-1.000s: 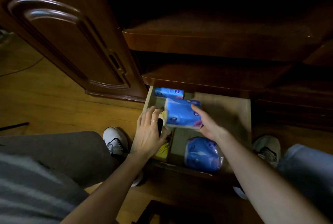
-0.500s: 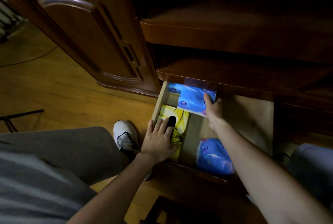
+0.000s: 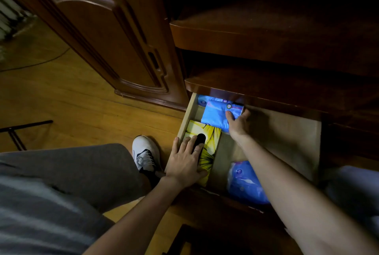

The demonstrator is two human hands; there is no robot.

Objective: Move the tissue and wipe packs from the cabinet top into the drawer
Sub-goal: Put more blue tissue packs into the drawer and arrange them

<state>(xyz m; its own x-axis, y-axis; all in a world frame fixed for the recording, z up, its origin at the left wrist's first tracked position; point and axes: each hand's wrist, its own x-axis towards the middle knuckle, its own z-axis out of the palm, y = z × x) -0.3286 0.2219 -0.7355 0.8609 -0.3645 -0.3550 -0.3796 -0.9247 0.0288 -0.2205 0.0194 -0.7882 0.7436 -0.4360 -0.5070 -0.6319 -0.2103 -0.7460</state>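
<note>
Two hands work in the open drawer (image 3: 297, 131). Nearest, a round blue pack (image 3: 244, 185) lies at the drawer's front, just under the right forearm. Left hand (image 3: 184, 160) rests flat, fingers straight, on the yellow tissue box (image 3: 211, 142) against the drawer's left wall, covering part of its dark oval slot. Beyond it, right hand (image 3: 238, 123) grips the near right corner of the blue tissue pack (image 3: 215, 114), thumb on top. Half a second back this pack was lifted and tilted; now it sits lower and further in, tucked under the cabinet ledge (image 3: 266, 88), so placing looks nearly finished. Another blue pack (image 3: 202, 99) shows just past it in the far left corner, probably touching; too dark to confirm. Release likely comes next. Cabinet top isn't visible, remaining packs unknown.
</note>
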